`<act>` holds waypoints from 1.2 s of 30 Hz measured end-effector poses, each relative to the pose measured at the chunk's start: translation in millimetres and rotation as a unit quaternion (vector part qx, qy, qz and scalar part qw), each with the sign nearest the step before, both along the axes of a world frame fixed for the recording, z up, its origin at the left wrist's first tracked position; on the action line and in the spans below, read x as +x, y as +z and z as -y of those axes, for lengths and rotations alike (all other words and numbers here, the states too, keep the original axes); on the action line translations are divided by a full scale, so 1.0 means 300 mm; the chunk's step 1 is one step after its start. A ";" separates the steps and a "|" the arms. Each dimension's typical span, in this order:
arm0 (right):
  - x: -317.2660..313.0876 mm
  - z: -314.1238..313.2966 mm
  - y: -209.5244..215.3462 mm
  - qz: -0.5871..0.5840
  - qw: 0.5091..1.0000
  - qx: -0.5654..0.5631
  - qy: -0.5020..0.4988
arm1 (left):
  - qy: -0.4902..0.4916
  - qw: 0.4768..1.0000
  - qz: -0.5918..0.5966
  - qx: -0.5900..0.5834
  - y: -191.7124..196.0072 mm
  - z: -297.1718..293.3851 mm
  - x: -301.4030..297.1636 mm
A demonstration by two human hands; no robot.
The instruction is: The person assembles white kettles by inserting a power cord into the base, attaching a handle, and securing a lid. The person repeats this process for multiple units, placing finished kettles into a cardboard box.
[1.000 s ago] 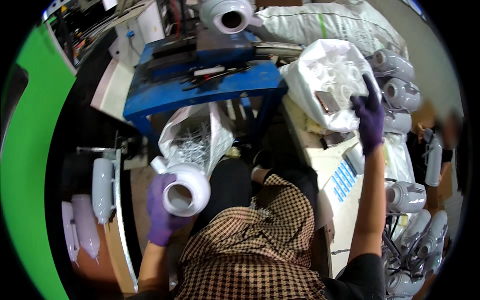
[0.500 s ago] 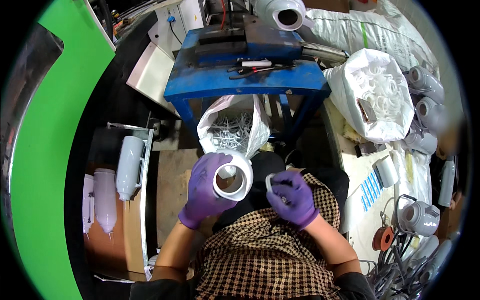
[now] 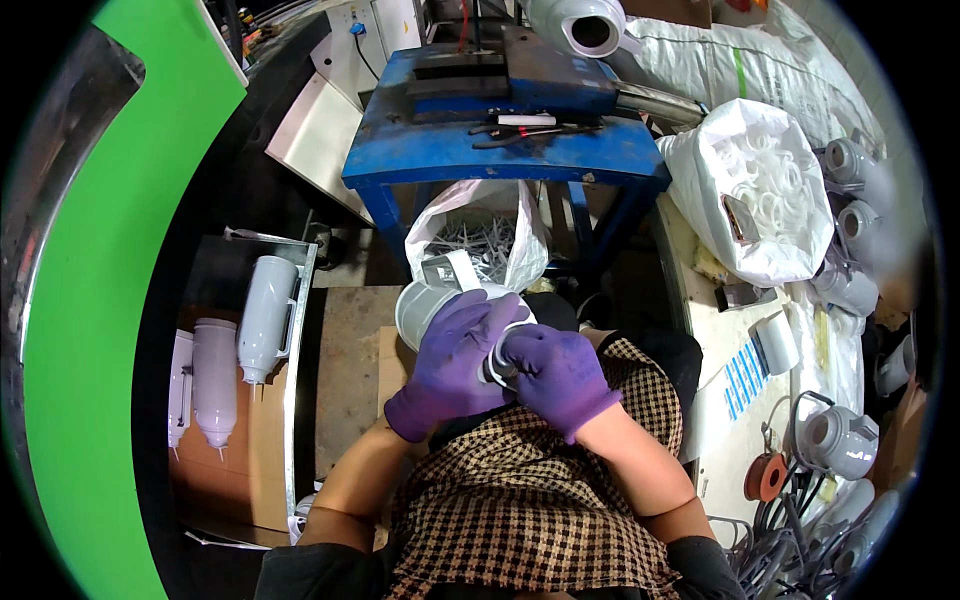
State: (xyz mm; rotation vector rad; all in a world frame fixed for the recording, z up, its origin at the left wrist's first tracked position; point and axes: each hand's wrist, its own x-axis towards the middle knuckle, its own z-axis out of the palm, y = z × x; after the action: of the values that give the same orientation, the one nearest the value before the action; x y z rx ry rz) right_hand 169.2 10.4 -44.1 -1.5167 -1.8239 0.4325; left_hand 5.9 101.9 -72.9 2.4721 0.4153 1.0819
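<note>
My left hand (image 3: 455, 355), in a purple glove, is closed around a pale grey plastic flask shell (image 3: 418, 312) with a side handle (image 3: 450, 270). The shell lies tilted, its open end turned toward my right hand. My right hand (image 3: 560, 375), gloved alike, has its fingers bent and pressed at that opening. The white plastic ring seen in it earlier is now mostly hidden by the fingers, at the shell's mouth. Both hands are above my lap, over a checked apron (image 3: 540, 480).
Ahead stands a blue metal table (image 3: 420, 160) with pliers (image 3: 515, 133); under it is a sack (image 3: 530, 230) of thin pale parts. A white sack (image 3: 690, 170) of plastic rings sits on the right bench. At left, a bin (image 3: 292, 400) holds grey flasks (image 3: 268, 310).
My right hand has moved left with the ring, up to the shell's mouth. The shell has been turned, its mouth now facing my right hand instead of me.
</note>
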 end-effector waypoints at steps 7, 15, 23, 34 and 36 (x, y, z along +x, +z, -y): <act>0.036 0.009 -0.061 0.071 0.997 -0.014 0.025 | 0.000 1.000 0.014 -0.009 -0.008 0.024 0.059; 0.049 0.064 -0.069 0.014 1.000 0.006 -0.019 | 0.023 0.997 -0.073 0.018 0.049 0.075 0.119; 0.072 0.089 -0.107 0.090 0.993 -0.059 -0.039 | -0.020 0.991 -0.093 0.089 0.005 0.099 0.124; 0.074 0.155 -0.162 -0.014 0.999 0.039 -0.022 | 0.000 0.989 -0.102 0.108 0.006 0.141 0.129; 0.087 0.153 -0.143 0.008 0.999 -0.031 -0.043 | -0.011 0.989 -0.114 0.095 0.012 0.132 0.158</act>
State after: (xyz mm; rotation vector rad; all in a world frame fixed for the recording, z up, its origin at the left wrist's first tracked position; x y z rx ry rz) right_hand 195.4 -35.5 -87.1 -1.6392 -1.7642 0.4413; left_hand 53.2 62.2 -69.3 2.7750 0.3653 0.8682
